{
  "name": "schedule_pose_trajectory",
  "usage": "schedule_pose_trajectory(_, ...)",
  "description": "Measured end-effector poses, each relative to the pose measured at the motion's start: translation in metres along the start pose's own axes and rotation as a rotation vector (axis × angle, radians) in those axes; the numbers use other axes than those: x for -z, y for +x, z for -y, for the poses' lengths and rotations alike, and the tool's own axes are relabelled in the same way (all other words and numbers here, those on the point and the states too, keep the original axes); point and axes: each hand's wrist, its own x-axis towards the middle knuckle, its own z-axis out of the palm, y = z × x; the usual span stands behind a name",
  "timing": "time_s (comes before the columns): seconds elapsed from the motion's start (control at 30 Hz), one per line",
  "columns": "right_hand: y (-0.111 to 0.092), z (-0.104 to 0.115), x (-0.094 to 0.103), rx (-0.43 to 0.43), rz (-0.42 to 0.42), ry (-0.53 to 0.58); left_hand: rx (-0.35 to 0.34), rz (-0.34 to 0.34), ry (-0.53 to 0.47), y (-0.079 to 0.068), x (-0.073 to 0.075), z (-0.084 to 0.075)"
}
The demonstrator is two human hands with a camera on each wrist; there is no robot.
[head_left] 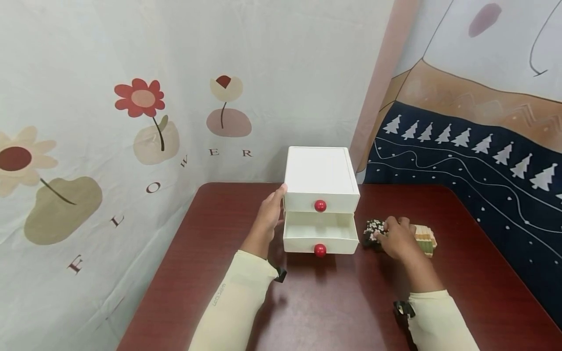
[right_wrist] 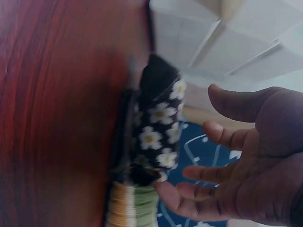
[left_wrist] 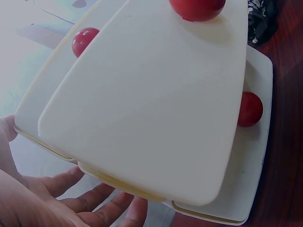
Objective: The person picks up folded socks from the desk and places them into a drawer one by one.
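A white drawer cabinet (head_left: 322, 170) with red knobs stands at the back of the table. Its middle drawer (head_left: 298, 243) is pulled out. My left hand (head_left: 269, 214) rests against the cabinet's left side, thumb at the upper front corner; the left wrist view shows loosely extended fingers (left_wrist: 104, 213) along the edge. To the right of the cabinet lies a folded black sock (right_wrist: 156, 123) patterned with white daisies. Beside it is a folded green, cream and yellow striped sock (head_left: 425, 239). My right hand (head_left: 400, 239) hovers over the pair, fingers spread, one fingertip right at the daisy sock's end.
The dark red table (head_left: 333, 302) carries the cabinet and the socks. Behind it hangs a white cloth (head_left: 263, 48) with printed flowers, and a navy cloth (head_left: 474, 180) with white trees hangs at the right. A lower drawer's red knob (left_wrist: 250, 109) shows under the pulled-out one.
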Motion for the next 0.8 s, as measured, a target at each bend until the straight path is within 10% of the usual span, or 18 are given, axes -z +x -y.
schedule_pose_trajectory(0.8,0.033,-0.015,-0.009,0.092,0.110,-0.064,-0.008,0.002,0.002,-0.003,0.002,-0.002)
